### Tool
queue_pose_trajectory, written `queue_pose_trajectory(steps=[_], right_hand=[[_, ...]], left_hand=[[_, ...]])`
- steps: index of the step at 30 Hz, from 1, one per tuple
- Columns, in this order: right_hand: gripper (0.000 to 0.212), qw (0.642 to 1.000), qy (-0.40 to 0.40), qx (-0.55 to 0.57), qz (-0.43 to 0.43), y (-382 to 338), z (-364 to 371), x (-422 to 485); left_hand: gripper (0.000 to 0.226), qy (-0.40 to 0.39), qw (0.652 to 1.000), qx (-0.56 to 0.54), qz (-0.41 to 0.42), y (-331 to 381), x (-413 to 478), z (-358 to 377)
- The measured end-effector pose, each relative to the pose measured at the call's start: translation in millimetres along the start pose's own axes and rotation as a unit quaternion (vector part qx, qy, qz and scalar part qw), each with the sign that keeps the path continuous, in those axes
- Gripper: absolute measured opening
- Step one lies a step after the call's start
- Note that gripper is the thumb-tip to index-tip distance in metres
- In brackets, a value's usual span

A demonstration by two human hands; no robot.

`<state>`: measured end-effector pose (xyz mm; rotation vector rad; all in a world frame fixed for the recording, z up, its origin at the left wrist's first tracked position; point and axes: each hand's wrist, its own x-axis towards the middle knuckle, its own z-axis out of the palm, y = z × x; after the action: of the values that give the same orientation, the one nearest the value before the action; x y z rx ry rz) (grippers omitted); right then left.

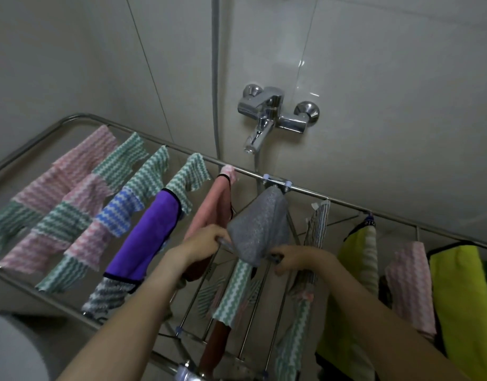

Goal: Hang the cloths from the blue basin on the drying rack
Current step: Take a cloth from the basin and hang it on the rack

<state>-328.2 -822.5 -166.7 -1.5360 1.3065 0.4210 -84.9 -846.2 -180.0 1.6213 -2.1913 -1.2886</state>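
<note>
Tiled bathroom, drying rack below the mixer tap. Left hand and right hand pinch corners of the gray cloth; next up, probably tugging it flat.

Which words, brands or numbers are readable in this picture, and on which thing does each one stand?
None can be read.
Dark band atop the yellow-green cloth: pale marks, too blurred to read.
White tag on the striped cloth: too small to tell.

A home bathroom; glossy pale wall tiles; a chrome mixer tap with a shower hose running up the wall; a drying rack full of cloths.
</note>
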Motion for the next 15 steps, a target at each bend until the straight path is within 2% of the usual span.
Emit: queue_pose_trajectory(steps=[2,4,6,8,9,10,12,15], right_hand=[[0.065,0.998,-0.058,-0.013,0.018,-5.0,-3.2,0.5],[0.063,0.996,-0.085,0.014,0.024,-9.8,-9.1,-0.4],[0.050,0.998,-0.048,0.023,0.023,-10.1,-15.2,1.8],[0.038,0.996,0.090,0.014,0.016,-5.1,-22.8,6.4],[0.037,0.988,0.149,0.028,0.016,-0.6,-26.7,12.5],[0.035,0.981,0.188,0.053,0.013,3.4,-28.8,17.5],[0.033,0.973,0.206,0.101,0.009,6.5,-28.4,24.6],[0.036,0.968,0.208,0.136,-0.017,3.0,-21.5,30.9]], left_hand=[[0.040,-0.150,0.987,0.003,-0.065,4.8,-6.5,3.0],[0.034,-0.203,0.973,0.012,-0.112,6.1,-3.6,5.9],[0.029,-0.181,0.978,-0.016,-0.101,9.3,3.0,6.1],[0.009,-0.138,0.985,-0.058,-0.086,14.7,9.5,5.6],[0.009,-0.128,0.986,-0.068,-0.080,17.8,14.7,4.4],[0.021,-0.129,0.986,-0.068,-0.081,20.9,19.1,4.1],[0.035,-0.131,0.986,-0.051,-0.089,26.0,27.7,8.3],[0.033,-0.135,0.984,-0.043,-0.104,30.0,34.7,18.5]])
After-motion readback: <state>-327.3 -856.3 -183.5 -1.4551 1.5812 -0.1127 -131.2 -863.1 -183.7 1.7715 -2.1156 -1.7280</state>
